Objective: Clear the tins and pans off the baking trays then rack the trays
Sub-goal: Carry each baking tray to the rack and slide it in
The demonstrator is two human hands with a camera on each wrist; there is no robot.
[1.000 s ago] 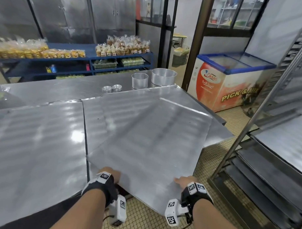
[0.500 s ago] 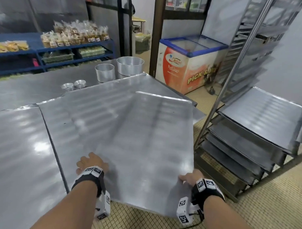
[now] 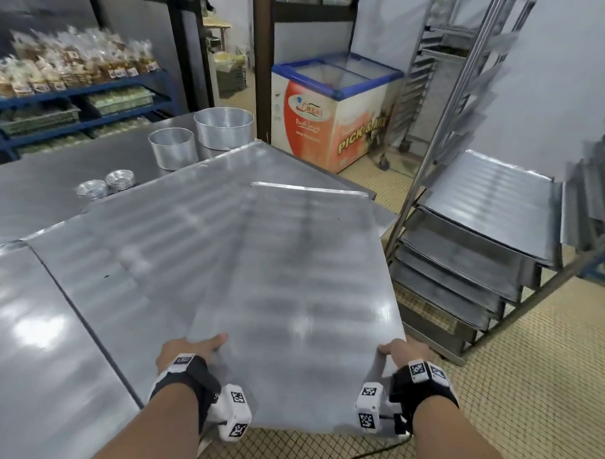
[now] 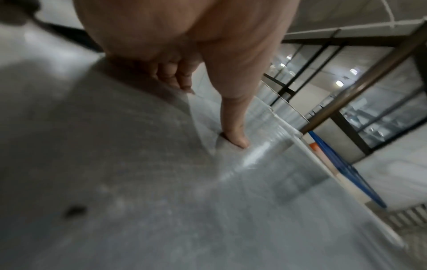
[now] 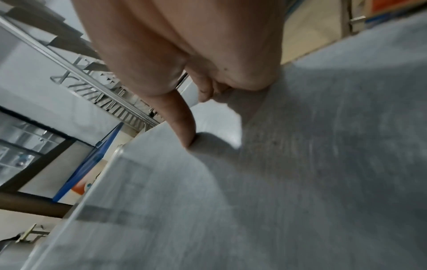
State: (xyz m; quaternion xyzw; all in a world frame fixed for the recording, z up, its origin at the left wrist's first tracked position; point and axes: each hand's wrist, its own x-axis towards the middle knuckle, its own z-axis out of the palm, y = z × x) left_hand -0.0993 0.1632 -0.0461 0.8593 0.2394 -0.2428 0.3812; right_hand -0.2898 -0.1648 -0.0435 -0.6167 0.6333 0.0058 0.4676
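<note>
A large flat metal baking tray (image 3: 302, 298) hangs out past the near right corner of the steel table, its far end pointing at the freezer. My left hand (image 3: 190, 349) grips its near left edge, thumb pressed on top (image 4: 235, 138), fingers curled under. My right hand (image 3: 398, 353) grips the near right edge the same way, thumb on top (image 5: 184, 131). Another tray (image 3: 149, 258) lies flat on the table under and left of it. Two round cake pans (image 3: 224, 127) (image 3: 173, 147) and two stacks of small tins (image 3: 105, 186) stand at the table's far side.
A tall metal rack (image 3: 464, 262) stands to the right on the tiled floor, several trays lying in its lower slots. A chest freezer (image 3: 332, 110) is beyond the table corner. Blue shelves (image 3: 76, 94) with bagged goods line the far left wall.
The tray has swung clockwise and come further off the table towards the rack. My view has turned right, so the rack is now nearer the middle. Both hands keep their hold.
</note>
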